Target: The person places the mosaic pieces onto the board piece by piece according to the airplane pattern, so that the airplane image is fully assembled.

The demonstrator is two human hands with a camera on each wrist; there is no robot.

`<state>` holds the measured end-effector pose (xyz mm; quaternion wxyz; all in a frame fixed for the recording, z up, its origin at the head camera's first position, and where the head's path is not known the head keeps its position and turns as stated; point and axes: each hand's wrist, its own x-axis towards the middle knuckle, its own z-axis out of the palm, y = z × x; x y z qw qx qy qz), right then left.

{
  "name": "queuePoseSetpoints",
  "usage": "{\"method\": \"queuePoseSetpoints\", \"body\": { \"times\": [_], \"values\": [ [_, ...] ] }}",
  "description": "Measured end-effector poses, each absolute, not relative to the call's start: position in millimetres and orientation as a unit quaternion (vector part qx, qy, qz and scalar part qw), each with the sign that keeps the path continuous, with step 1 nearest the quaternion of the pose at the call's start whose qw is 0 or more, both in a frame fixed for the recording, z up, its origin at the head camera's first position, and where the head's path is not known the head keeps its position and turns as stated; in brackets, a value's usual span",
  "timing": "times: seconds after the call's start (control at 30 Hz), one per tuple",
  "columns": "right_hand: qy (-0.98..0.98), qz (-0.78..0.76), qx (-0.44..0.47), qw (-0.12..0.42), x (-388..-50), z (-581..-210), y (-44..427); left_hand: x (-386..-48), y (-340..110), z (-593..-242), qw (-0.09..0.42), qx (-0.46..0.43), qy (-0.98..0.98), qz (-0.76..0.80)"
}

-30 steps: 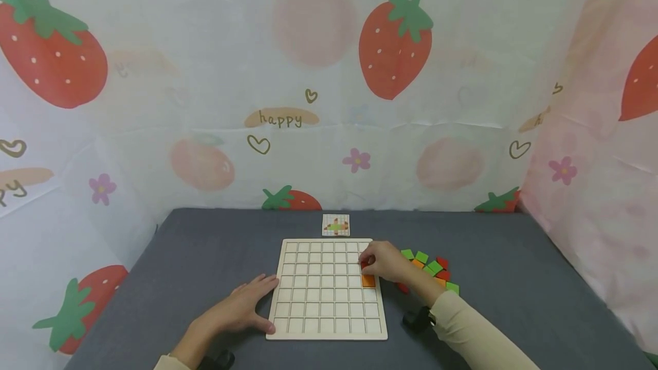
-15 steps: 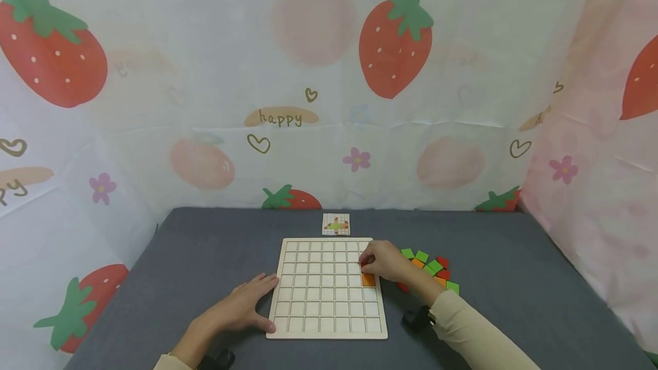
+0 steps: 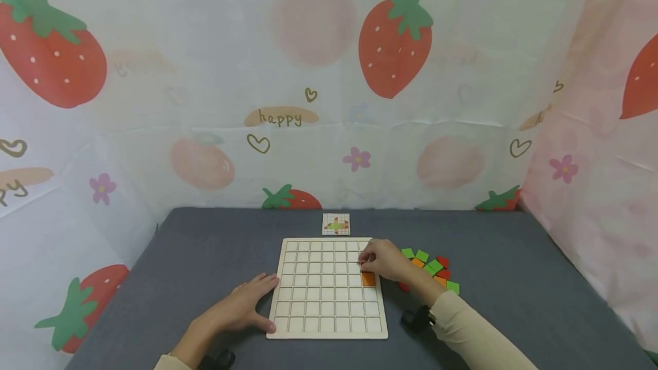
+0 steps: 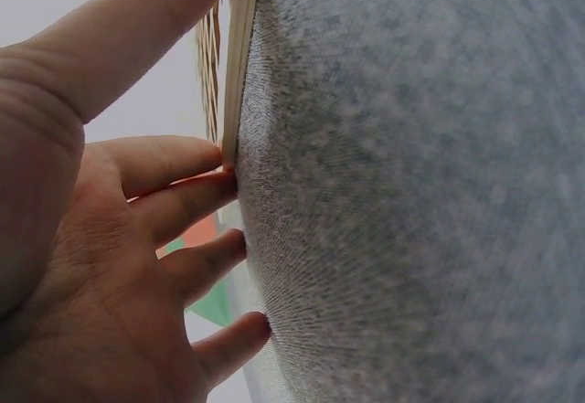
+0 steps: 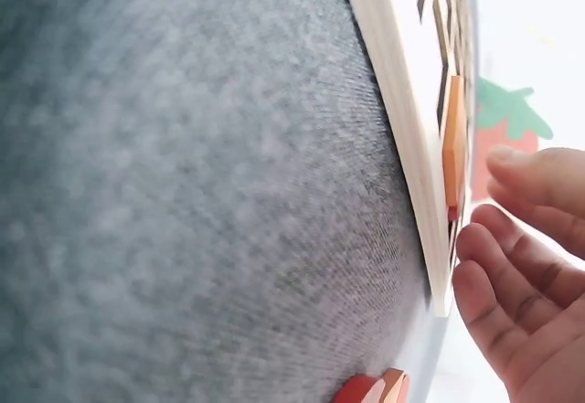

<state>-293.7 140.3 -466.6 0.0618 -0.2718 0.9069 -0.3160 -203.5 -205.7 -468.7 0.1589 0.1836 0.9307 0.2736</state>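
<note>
Head view: one card (image 3: 336, 224) beyond one board (image 3: 320, 296); right forearm (image 3: 425, 289) partly hides loose tiles (image 3: 435, 267). Left hand (image 3: 245, 302) splays; right hand (image 3: 385, 259) curls, grip unclear.

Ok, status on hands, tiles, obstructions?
Left hand touching left edge of board. Right hand at right column, grip unclear. Orange tile on that column; right hand hides cells beyond it.
</note>
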Motion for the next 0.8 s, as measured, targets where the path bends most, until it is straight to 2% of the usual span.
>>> {"method": "queuePoseSetpoints", "body": {
  "times": [0.1,0.33,0.6,0.8],
  "values": [
    [0.901,-0.338,-0.264,0.06,-294.4,-468.3,146.2,-202.7,-206.0,-469.0,0.156,0.186,0.931,0.274],
    [0.899,-0.355,-0.256,0.019,-291.3,-461.8,164.2,-203.0,-205.8,-469.7,0.153,0.184,0.931,0.274],
    [0.911,-0.359,-0.201,0.029,-284.6,-452.8,183.7,-202.7,-205.6,-467.6,0.156,0.184,0.93,0.276],
    [0.908,-0.371,-0.194,0.025,-280.0,-451.5,199.7,-203.1,-205.8,-468.2,0.159,0.188,0.93,0.275]
  ]
}}
